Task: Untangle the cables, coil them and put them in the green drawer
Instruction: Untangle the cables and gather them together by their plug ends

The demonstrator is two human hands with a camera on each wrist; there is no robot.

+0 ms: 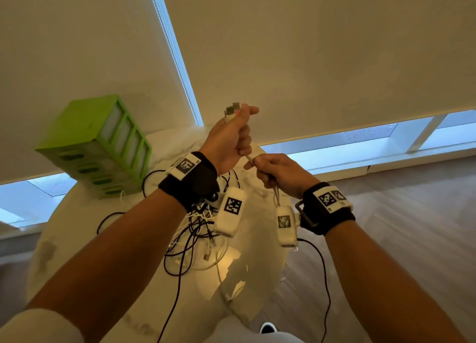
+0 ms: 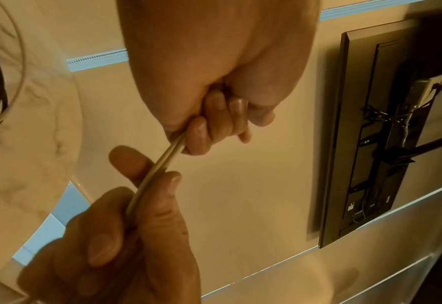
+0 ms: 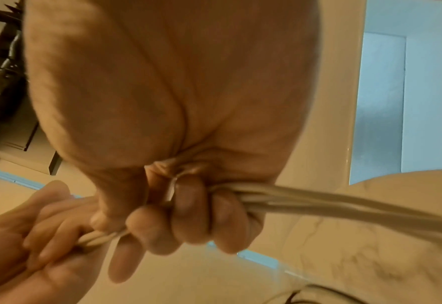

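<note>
Both hands are raised above the table with a doubled white cable stretched between them. My left hand grips its upper part in a fist, and the plug ends stick out above the thumb. My right hand grips the strands just below; a loop hangs under it. In the left wrist view the white cable runs from the left fist to my right hand. The right wrist view shows several white strands leaving the right fist. A tangle of black and white cables lies on the table.
The green drawer unit stands at the far left of the round marble table, its drawers closed. Black cables trail over the table's front and right edges. Roller blinds cover the windows behind; wood floor lies to the right.
</note>
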